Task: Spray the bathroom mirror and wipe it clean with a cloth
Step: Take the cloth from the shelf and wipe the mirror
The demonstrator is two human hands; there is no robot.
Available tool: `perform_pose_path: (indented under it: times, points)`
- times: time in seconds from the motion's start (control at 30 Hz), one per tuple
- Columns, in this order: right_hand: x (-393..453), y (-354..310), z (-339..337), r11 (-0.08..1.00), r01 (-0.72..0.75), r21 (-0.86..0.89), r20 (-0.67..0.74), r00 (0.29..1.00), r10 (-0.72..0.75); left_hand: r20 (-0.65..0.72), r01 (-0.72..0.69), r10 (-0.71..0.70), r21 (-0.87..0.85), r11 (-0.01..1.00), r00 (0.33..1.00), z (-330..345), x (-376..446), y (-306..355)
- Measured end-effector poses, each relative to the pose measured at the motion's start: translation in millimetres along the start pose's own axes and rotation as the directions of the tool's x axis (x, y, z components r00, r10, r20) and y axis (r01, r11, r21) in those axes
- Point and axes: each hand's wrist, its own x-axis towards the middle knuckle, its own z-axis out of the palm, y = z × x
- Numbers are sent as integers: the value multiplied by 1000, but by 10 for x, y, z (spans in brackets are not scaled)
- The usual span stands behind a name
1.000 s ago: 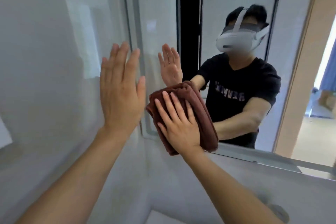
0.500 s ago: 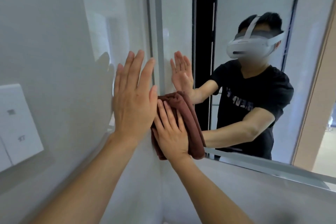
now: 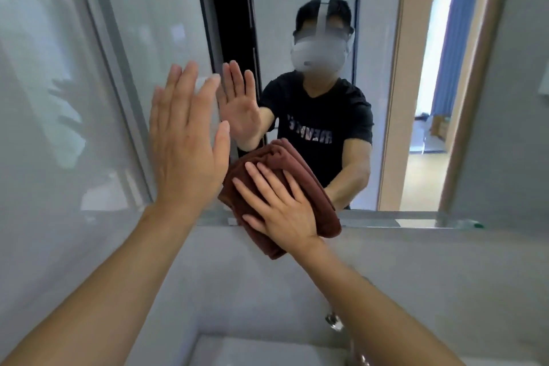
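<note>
The bathroom mirror (image 3: pixel 297 24) fills the wall ahead and reflects a person in a black shirt. A folded dark red cloth (image 3: pixel 300 175) lies flat against the mirror's lower edge. My right hand (image 3: pixel 282 205) presses on the cloth with spread fingers, covering its lower half. My left hand (image 3: pixel 187 145) is flat and open against the wall at the mirror's left edge, fingers pointing up, empty. No spray bottle is in view.
A glossy grey wall (image 3: pixel 59 128) runs along the left. Below the mirror is a narrow ledge (image 3: pixel 401 221), then a white sink (image 3: pixel 252 350) with a chrome tap (image 3: pixel 335 321). The mirror reflects a doorway (image 3: pixel 439 98) at the right.
The cloth and my right hand have slid right along the mirror's lower edge, away from the left corner. My view has swung right and down; the wall switch is out of sight.
</note>
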Motion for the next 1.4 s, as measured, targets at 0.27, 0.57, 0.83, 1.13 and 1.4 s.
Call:
perform_pose_path:
  times: [0.27,0.57,0.83,1.13,1.4]
  points:
    - [-762,1353,-467,993,-20,-115,40,999,25,-6,-68,68,-230,971,998,449,105,1022]
    - [-1802,2928,-860,959,-191,-210,-59,981,182,-32,-146,144,-347,926,989,949,125,1993]
    - [-2322,4007,-1171,862,-473,-182,-166,879,447,-44,-224,224,-380,898,973,1233,145,2723]
    - [-2274,3968,-1208,839,-528,-129,-181,845,504,-6,-279,299,-375,884,954,1270,62,3171]
    - [-2126,3823,-1320,793,-608,-48,-136,790,597,206,-182,323,-506,843,924,1381,53,4050]
